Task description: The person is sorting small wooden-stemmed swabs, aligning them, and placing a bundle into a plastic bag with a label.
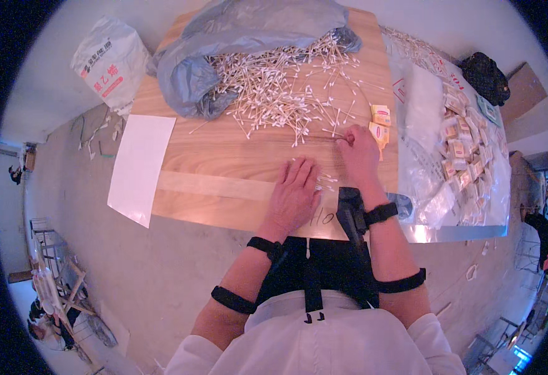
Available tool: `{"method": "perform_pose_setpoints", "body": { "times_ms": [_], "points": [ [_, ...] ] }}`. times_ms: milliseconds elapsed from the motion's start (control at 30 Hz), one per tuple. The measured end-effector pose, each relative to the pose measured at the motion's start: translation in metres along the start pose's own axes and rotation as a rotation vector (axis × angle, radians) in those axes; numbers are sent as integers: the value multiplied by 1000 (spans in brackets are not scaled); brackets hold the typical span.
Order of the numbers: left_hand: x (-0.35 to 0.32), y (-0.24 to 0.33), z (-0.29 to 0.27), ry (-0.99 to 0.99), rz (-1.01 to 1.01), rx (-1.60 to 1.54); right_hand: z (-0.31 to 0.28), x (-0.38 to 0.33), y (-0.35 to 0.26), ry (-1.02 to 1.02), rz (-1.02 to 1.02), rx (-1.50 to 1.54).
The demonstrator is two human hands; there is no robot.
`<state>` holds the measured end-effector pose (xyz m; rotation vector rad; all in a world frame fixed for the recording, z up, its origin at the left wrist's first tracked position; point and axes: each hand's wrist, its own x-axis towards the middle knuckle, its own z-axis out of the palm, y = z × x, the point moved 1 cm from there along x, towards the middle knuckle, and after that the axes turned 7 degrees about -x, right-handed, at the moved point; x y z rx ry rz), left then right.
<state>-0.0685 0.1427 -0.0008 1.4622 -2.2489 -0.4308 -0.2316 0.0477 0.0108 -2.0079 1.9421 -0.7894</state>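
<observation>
A large heap of cotton swabs (267,94) spills from a grey plastic bag (189,84) across the wooden table (224,150). My left hand (294,197) lies on the table near its front edge, fingers stretched out. Beside its fingers is a small bunch of cotton swabs (326,182), partly hidden by the hand. Farther right, my right hand (360,156) has its fingers curled together at the right edge of the heap; whatever they pinch is too small to make out. Small yellow-orange packets (380,132) lie just right of that hand.
A white paper sheet (141,165) overhangs the table's left side. To the right, a plastic-covered surface (421,169) bears many small packs (464,147) and a black bag (485,78). Behind the table's left side stands a white printed sack (111,62).
</observation>
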Motion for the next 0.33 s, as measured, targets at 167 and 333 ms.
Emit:
{"method": "perform_pose_setpoints", "body": {
  "times_ms": [167,333],
  "points": [
    [2,4,-7,11,13,13,6,10,6,-48,-54,-191],
    [2,2,-5,33,18,38,6,-5,2,-386,-277,-64]
  ]
}}
